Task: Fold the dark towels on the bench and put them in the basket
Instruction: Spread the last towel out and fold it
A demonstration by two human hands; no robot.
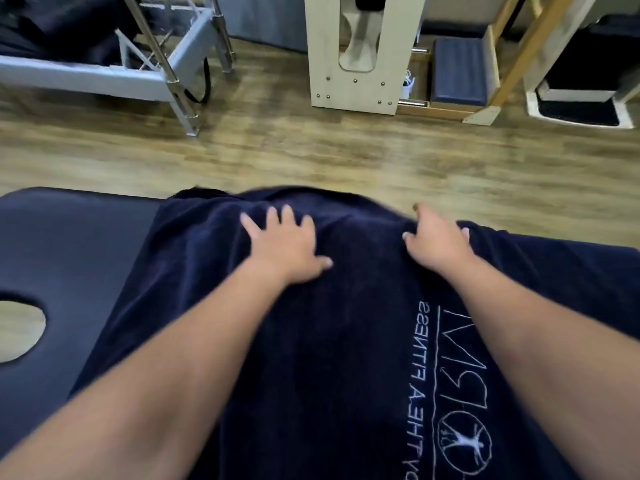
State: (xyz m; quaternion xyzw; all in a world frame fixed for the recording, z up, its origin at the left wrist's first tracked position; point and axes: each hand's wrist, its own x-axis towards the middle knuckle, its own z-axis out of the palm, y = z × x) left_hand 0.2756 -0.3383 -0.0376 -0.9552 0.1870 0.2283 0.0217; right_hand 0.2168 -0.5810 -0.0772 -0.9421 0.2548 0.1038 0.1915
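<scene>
1. The dark towel (329, 341) lies spread over the worktop (69, 244), covering most of its right part, with its far edge bunched and hanging a little over the worktop's far side. White embroidered lettering and a round figure logo show near the right forearm.

2. The left hand (287, 247) lies flat on the towel, fingers spread and relaxed, gripping nothing. It appears to be pressing or smoothing the cloth.

3. The right hand (438, 240) sits at the far edge with fingers curled over a ridge of fabric; it looks to be pinching the towel, though motion blur keeps me from being sure the grip is closed.

4. Handling, as a judgement: the towel looks like thick terry, soft and limp, light enough for one hand, and not fragile. It will sag and crease rather than hold a shape, so it wants to be taken at its corners or along an edge, two points well apart.

5. The worktop is padded and covered in dark, smooth material, with an oval face hole (20, 334) at the left. Dark cloth on dark padding makes edges hard to pick out.

6. Beyond is a wood-plank floor (311, 157), a grey metal-framed apparatus (104, 74) at far left and pale wooden exercise equipment (356, 84) ahead. No basket is in view.
</scene>
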